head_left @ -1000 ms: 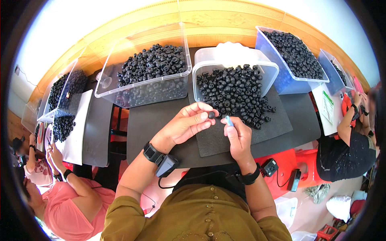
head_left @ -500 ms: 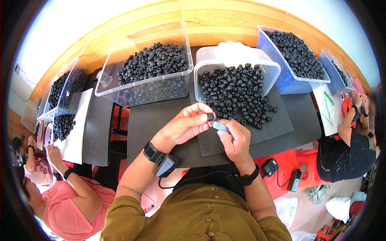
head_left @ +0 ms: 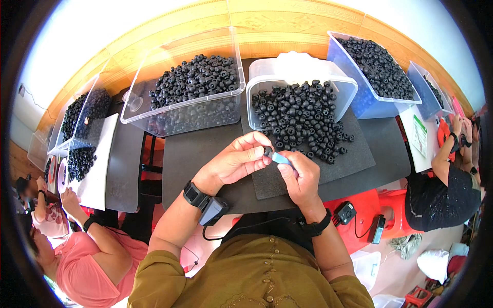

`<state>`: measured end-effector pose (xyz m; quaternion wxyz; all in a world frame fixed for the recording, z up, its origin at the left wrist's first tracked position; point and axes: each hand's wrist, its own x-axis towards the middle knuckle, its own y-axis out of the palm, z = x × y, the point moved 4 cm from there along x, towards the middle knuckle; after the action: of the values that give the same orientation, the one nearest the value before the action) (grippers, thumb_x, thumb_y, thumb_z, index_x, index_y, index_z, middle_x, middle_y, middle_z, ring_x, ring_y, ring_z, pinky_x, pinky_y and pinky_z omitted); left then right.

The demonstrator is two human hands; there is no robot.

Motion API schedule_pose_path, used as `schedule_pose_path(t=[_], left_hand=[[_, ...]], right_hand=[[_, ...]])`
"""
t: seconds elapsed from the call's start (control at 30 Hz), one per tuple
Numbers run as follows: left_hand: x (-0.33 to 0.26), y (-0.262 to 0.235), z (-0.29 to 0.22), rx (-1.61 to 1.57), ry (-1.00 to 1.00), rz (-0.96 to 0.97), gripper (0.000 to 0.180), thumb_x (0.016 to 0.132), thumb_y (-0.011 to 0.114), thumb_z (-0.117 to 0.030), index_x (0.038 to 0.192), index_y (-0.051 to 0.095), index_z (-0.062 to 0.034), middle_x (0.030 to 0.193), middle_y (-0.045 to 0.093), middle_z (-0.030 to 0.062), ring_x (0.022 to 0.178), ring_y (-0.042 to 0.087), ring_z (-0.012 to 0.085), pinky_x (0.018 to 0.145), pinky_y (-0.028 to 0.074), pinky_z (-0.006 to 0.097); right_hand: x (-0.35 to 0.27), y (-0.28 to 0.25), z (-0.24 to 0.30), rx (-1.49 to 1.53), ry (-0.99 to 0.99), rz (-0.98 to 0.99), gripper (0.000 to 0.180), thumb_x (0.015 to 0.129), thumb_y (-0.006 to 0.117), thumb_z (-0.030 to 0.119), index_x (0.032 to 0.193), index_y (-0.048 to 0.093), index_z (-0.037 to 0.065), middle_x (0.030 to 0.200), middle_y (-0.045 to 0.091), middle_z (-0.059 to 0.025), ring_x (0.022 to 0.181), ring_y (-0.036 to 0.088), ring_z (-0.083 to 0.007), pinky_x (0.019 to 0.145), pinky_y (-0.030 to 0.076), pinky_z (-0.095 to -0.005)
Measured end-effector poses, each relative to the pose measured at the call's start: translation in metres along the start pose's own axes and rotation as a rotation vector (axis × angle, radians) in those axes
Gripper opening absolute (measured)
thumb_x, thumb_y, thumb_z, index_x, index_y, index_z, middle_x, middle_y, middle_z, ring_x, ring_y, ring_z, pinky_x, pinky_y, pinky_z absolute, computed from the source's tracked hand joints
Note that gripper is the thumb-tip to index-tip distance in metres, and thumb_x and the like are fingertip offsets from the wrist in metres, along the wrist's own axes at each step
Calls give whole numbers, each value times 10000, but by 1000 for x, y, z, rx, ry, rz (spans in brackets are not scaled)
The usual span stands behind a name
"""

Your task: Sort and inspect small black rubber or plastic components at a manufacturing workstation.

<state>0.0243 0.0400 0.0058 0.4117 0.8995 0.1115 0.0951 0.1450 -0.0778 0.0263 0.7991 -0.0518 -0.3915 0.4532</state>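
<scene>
Between the thumb and fingers of my left hand [head_left: 241, 158] is a small round black part [head_left: 267, 151] with a hole in it. My right hand [head_left: 302, 175] grips a light-blue handled tool [head_left: 281, 158], its front end up against the black part; how far the tip reaches in is hidden. Both hands are over the near edge of a dark foam mat [head_left: 362, 159]. Just beyond them, a heap of the same black parts [head_left: 298, 113] spills out of a clear plastic bin [head_left: 354, 88] tipped on its side.
A clear bin [head_left: 182, 115] of black parts stands back left, and a bluish bin [head_left: 377, 100] back right. The dark table [head_left: 205, 154] ends just before my body. Other people work at left [head_left: 97, 262] and right [head_left: 444, 192]. A red stool [head_left: 359, 220] is at my right.
The tool's tip, visible beside the black part before, is now against it. The black part has turned slightly in my left fingers. Both hands otherwise stay in place.
</scene>
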Motion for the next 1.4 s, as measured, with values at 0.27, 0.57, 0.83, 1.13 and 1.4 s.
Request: schedule_pose_path(t=[0.27,0.57,0.83,1.13,1.4], left_hand=[[1,3,-1,2,6,5,168,924,626,-109,1076,581,-54,1001,624,40,897,610,120,832,514,252],[1,4,-2,18,8,-7,158,927,623,-108,1068,585,-49,985,618,35,881,605,112,822,510,243],[1,3,-2,39,6,-5,151,924,628,-112,1057,589,-53,975,622,30,879,604,111,817,508,242],[-2,14,3,78,-32,56,141,908,654,-137,1005,597,-53,936,616,30,848,582,102,785,485,240],[-2,8,-1,88,-6,2,161,906,663,-161,1010,599,-56,898,607,16,819,567,94,765,477,232]], right_hand=[[-1,0,-2,46,1,-9,157,845,661,163,921,656,25,683,581,-102,563,568,-256,518,434,-342],[0,0,-3,45,-3,-5,152,842,663,162,912,654,27,684,587,-104,561,572,-257,516,436,-344],[-1,0,-3,39,23,-1,152,847,662,164,916,655,29,677,583,-104,546,564,-251,507,429,-342],[-1,-5,-10,123,151,-132,168,908,616,163,939,655,2,657,563,-82,542,522,-150,518,411,-295],[-4,-8,-13,263,123,-81,202,911,618,160,974,640,-31,690,556,-25,588,474,-82,538,383,-238]])
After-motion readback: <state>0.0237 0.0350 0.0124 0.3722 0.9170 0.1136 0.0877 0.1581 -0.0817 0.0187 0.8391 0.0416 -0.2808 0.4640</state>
